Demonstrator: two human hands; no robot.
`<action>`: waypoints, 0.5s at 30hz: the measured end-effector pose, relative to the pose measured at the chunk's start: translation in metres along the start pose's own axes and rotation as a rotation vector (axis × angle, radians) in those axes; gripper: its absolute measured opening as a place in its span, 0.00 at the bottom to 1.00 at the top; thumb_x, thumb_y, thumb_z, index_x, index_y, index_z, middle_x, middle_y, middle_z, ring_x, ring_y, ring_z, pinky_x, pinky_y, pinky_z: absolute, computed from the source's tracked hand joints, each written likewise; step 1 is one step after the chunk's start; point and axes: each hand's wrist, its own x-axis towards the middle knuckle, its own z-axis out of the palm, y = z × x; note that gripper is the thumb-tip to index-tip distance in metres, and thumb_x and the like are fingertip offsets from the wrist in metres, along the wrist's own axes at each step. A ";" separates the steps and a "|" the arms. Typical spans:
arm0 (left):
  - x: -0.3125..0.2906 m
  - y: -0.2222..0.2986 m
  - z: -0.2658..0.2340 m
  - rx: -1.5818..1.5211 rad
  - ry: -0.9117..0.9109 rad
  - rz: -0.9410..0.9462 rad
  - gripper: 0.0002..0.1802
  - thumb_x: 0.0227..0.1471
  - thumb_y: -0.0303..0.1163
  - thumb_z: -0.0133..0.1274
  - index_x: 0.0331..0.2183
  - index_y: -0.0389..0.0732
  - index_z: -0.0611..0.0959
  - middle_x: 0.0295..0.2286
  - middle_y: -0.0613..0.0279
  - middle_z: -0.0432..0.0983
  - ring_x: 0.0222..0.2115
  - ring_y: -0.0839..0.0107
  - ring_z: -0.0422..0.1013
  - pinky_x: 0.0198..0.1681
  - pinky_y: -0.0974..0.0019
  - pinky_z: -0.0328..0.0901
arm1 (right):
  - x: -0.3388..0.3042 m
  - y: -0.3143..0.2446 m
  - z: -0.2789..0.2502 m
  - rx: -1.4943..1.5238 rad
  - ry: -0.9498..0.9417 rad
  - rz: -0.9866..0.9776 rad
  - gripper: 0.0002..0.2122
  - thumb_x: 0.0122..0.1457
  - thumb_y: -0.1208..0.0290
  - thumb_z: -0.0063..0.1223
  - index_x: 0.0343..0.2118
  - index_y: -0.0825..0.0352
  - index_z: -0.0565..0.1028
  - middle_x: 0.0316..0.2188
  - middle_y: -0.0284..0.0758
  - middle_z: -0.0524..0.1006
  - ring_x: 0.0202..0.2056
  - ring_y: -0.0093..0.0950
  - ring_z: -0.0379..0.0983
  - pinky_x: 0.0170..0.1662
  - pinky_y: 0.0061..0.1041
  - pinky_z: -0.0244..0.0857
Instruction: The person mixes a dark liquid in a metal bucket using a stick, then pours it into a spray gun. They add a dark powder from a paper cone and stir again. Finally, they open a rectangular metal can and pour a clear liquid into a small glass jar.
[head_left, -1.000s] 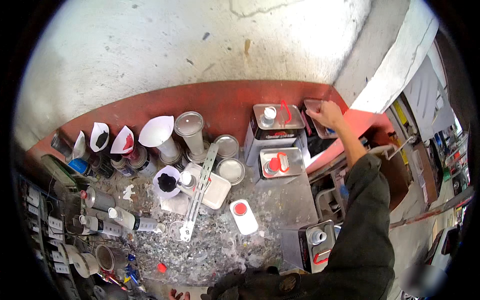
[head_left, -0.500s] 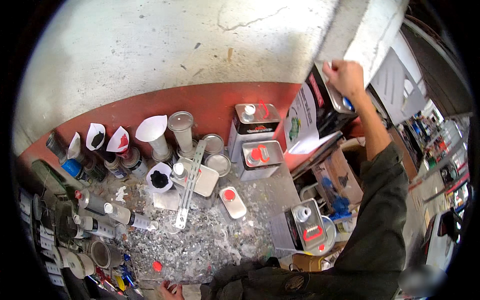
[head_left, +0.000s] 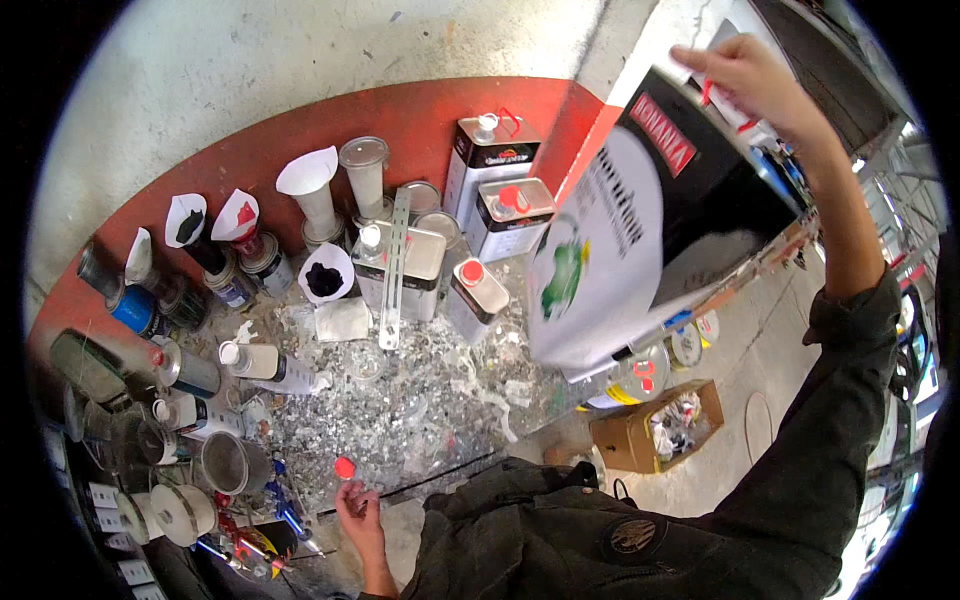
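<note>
My right hand (head_left: 745, 82) is raised at the upper right, closed at the top of a large rectangular metal can (head_left: 690, 235), black and white with a red label. The can hangs tilted beside the bench's right end; a bit of red shows by my fingers, but the exact grip is partly hidden. At the bench's front edge, my left hand (head_left: 360, 508) holds nothing, its fingers loosely apart. Just beyond its fingertips lies a small red cap (head_left: 345, 467) on the paint-stained workbench (head_left: 400, 420). A small silver can (head_left: 476, 300) with a red cap stands farther back.
White-and-black cans (head_left: 512, 225) stand along the red wall band. A perforated metal strip (head_left: 396, 270) leans over another can. Cups with paper filters (head_left: 307, 190) line the back left. Spray guns (head_left: 290, 520) crowd the near left. A cardboard box (head_left: 655, 430) sits on the floor.
The large can has come away from the wall corner, lifted nearer in my right hand. My left hand has moved forward to beside the red cap. The view has shifted.
</note>
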 end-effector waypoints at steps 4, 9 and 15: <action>0.007 0.016 -0.016 -0.013 -0.118 -0.051 0.26 0.51 0.20 0.56 0.52 0.36 0.68 0.45 0.55 0.73 0.39 0.71 0.72 0.44 0.69 0.67 | -0.060 -0.046 0.042 0.196 -0.397 0.242 0.19 0.58 0.51 0.59 0.19 0.62 0.79 0.12 0.19 0.64 0.14 0.11 0.57 0.16 0.15 0.47; 0.034 -0.035 -0.064 0.220 -0.186 0.160 0.24 0.53 0.31 0.58 0.51 0.35 0.73 0.45 0.53 0.75 0.43 0.63 0.72 0.47 0.61 0.67 | -0.127 -0.076 0.126 0.633 -0.689 0.331 0.18 0.61 0.53 0.54 0.26 0.65 0.80 0.16 0.21 0.65 0.19 0.13 0.60 0.19 0.18 0.53; 0.034 -0.036 -0.092 0.066 -0.230 0.131 0.28 0.49 0.38 0.63 0.50 0.38 0.73 0.51 0.43 0.69 0.49 0.52 0.67 0.52 0.52 0.63 | -0.201 -0.079 0.215 1.209 -0.458 0.646 0.13 0.60 0.63 0.57 0.27 0.69 0.79 0.15 0.27 0.70 0.17 0.16 0.65 0.18 0.18 0.60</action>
